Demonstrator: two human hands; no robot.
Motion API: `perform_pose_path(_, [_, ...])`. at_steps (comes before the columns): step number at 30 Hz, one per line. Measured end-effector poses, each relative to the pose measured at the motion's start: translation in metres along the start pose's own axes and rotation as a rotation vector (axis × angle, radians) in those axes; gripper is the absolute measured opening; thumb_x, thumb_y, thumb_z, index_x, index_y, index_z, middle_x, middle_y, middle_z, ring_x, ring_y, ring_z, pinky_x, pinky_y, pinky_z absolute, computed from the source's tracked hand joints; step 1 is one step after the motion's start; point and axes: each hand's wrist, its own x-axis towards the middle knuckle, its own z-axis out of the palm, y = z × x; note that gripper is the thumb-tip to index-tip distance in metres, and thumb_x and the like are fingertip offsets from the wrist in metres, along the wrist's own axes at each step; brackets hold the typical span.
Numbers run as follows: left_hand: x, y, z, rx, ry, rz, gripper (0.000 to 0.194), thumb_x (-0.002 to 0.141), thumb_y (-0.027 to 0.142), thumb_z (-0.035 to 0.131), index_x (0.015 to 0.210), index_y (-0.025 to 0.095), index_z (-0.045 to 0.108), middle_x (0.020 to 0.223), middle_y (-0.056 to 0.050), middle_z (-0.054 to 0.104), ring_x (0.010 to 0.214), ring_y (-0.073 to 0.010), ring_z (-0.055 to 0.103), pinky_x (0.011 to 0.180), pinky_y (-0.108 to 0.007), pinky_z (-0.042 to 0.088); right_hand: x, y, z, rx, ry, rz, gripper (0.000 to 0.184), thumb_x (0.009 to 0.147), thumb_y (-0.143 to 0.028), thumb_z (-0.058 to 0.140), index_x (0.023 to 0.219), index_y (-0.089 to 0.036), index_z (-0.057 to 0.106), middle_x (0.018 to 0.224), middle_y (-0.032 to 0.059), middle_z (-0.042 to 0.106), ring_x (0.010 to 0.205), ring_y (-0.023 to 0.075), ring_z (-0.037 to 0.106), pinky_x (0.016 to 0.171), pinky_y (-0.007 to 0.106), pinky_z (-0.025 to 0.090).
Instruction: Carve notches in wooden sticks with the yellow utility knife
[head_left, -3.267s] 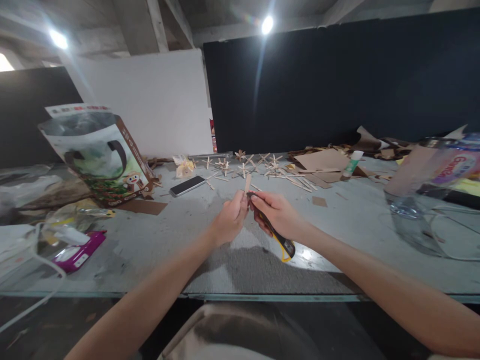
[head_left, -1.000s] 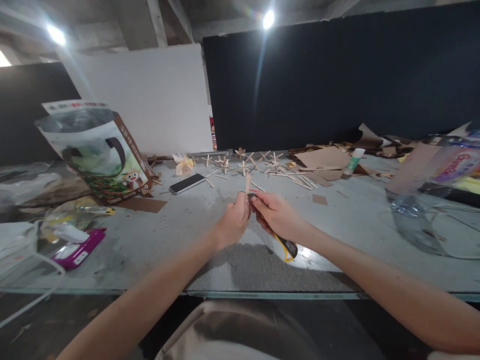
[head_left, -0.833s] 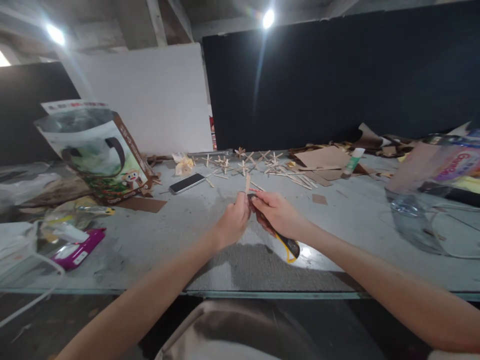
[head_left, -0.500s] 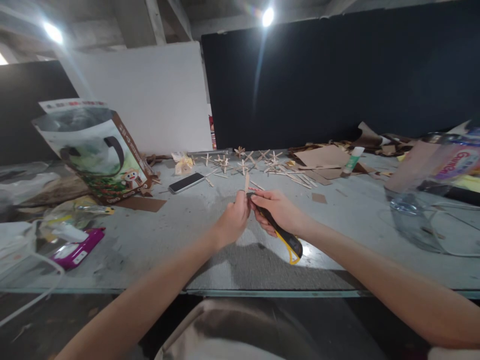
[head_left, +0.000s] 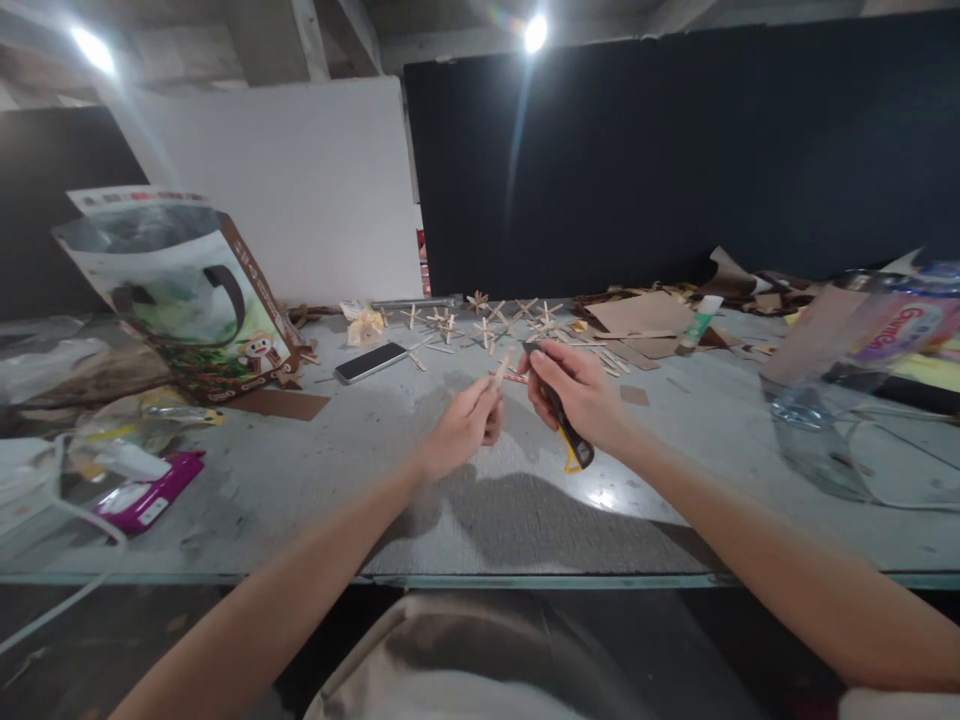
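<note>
On the left of the gray tabletop (head_left: 322, 520), a large printed bag (head_left: 187, 310) stands open, with a flat brown cardboard strip (head_left: 292, 404) at its base and a magenta device (head_left: 154, 495) nearer the front edge, beside a white cable (head_left: 67, 505). A dark-screened phone (head_left: 370, 363) lies to the bag's right. Toward the right are cardboard sheets (head_left: 637, 314), a white-and-green tube (head_left: 699, 325) and a clear plastic container (head_left: 825, 450), while white (head_left: 277, 190) and black panels (head_left: 675, 160) rise behind.
</note>
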Motion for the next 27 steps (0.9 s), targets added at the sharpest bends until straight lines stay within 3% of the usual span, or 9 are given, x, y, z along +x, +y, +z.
perform_pose_path(4, [-0.002, 0.011, -0.002, -0.068, -0.106, -0.05, 0.037, 0.098, 0.041, 0.054, 0.074, 0.024, 0.031, 0.058, 0.01, 0.024, 0.045, -0.0061, 0.02, 0.047, -0.023, 0.015, 0.001, 0.0, -0.012, -0.407, -0.007, -0.178, 0.03, 0.102, -0.049, 0.061, 0.116, -0.023, 0.061, 0.059, -0.0093, 0.046, 0.047, 0.0114, 0.04, 0.049, 0.027, 0.031])
perform_pose_path(9, [-0.002, 0.013, -0.006, -0.068, -0.186, -0.054, 0.036, 0.097, 0.037, 0.051, 0.07, 0.024, 0.031, 0.056, 0.01, 0.021, 0.043, -0.0062, 0.02, 0.046, -0.023, 0.015, 0.007, 0.003, -0.018, -0.631, -0.045, -0.231, 0.032, 0.094, -0.053, 0.069, 0.09, -0.021, 0.066, 0.066, -0.0028, 0.058, 0.061, 0.0138, 0.049, 0.059, 0.029, 0.036])
perform_pose_path(13, [-0.002, 0.015, -0.008, -0.096, -0.212, 0.002, 0.036, 0.097, 0.043, 0.052, 0.07, 0.022, 0.04, 0.053, 0.01, 0.023, 0.043, -0.007, 0.023, 0.045, -0.023, 0.021, 0.006, 0.004, -0.016, -0.547, -0.005, -0.167, 0.038, 0.095, -0.059, 0.068, 0.088, -0.021, 0.064, 0.057, -0.0044, 0.055, 0.052, 0.0129, 0.048, 0.053, 0.028, 0.036])
perform_pose_path(19, [-0.004, 0.018, -0.005, -0.126, -0.08, 0.105, 0.045, 0.094, 0.059, 0.063, 0.076, 0.021, 0.048, 0.052, 0.01, 0.031, 0.041, -0.0067, 0.028, 0.042, -0.022, 0.025, 0.002, 0.003, -0.004, -0.14, 0.077, 0.023, 0.045, 0.089, -0.066, 0.074, 0.089, -0.024, 0.056, 0.047, -0.0111, 0.044, 0.033, 0.0086, 0.037, 0.035, 0.024, 0.034])
perform_pose_path(27, [0.001, 0.012, -0.008, -0.067, 0.043, 0.212, 0.058, 0.091, 0.072, 0.065, 0.072, 0.023, 0.041, 0.049, 0.012, 0.029, 0.036, -0.005, 0.025, 0.039, -0.022, 0.019, -0.005, -0.003, 0.005, 0.013, -0.061, 0.132, 0.042, 0.091, -0.061, 0.073, 0.085, -0.023, 0.057, 0.045, -0.0116, 0.043, 0.032, 0.0074, 0.039, 0.033, 0.021, 0.036])
